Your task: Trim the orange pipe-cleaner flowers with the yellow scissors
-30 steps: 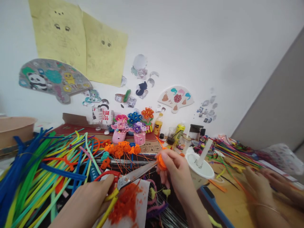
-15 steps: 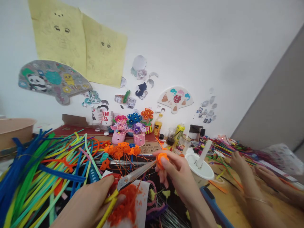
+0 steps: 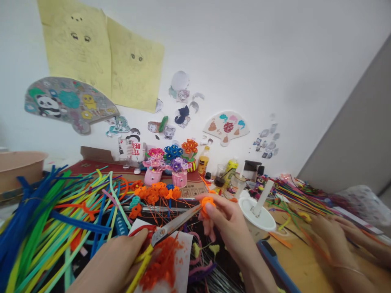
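My left hand point(image 3: 122, 254) is wrapped round the handles of scissors point(image 3: 171, 228), which have one yellow and one red handle. Their blades point up to the right and reach the orange flower point(image 3: 207, 205). That small fuzzy flower is pinched between the thumb and fingers of my right hand point(image 3: 227, 221). Below the blades, orange fuzz clippings point(image 3: 160, 266) lie on a white sheet point(image 3: 185, 260). Behind the scissors sits a cluster of finished orange flowers point(image 3: 155, 192) on thin stems.
Coloured pipe cleaners point(image 3: 58, 228) cover the left side. Potted fuzzy flowers point(image 3: 153, 175) and bottles point(image 3: 203, 162) stand at the back. Right of my hands are a white round lid point(image 3: 258, 215), a blue tool point(image 3: 277, 266) and another person's hands point(image 3: 330, 236).
The other person's hands have shifted right and nearer. The red scissor handle shows more, lifted slightly away from the yellow one. My right hand stays almost in place with the orange flower.
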A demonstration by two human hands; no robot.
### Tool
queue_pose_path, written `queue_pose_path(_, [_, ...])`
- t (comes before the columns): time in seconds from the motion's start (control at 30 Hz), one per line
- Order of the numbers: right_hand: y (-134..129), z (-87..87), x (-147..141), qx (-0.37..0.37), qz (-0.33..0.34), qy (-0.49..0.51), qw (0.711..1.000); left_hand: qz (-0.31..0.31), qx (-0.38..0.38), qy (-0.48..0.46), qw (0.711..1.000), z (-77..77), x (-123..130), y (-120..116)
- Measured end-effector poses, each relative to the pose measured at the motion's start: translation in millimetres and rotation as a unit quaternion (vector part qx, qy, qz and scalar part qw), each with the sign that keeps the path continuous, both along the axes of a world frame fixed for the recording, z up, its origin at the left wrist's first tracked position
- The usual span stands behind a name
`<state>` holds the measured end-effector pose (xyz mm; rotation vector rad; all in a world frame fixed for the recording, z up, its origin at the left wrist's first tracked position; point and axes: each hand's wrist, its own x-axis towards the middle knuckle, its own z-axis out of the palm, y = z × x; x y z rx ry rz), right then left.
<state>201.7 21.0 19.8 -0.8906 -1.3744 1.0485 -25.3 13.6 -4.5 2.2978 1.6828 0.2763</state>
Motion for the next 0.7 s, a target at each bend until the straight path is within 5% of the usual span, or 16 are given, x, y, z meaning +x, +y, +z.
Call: queue_pose_path(0.7, [-1, 0.4, -1, -0.001, 0.003, 0.013, 1.0, -0.005, 0.037, -0.038, 0.999, -13.2, -5, 3])
